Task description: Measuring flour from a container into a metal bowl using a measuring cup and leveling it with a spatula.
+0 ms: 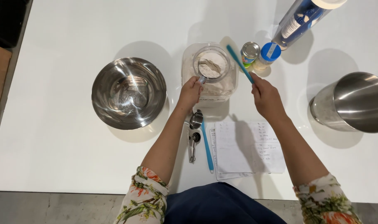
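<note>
The cup (211, 64), heaped with flour, is hovering right over the open tub (209, 83) near the table's (64, 157) far middle. The left hand (190, 92) is pinching its short handle, fingers curled tight. The right hand (265, 97) is gripping a blue spatula (240, 63), whose blade is slanting up beside the cup's rim (touching it or not, I cannot tell). Left of the tub a steel bowl (129, 92) is sitting empty. Measuring spoons (194, 135), another blue tool (207, 145) and papers (247, 149) are lying between the forearms. A small can (250, 52), a blue-lidded jar (268, 54), a tall canister (301, 18) and a steel pot (351, 103) are standing to the right.
</note>
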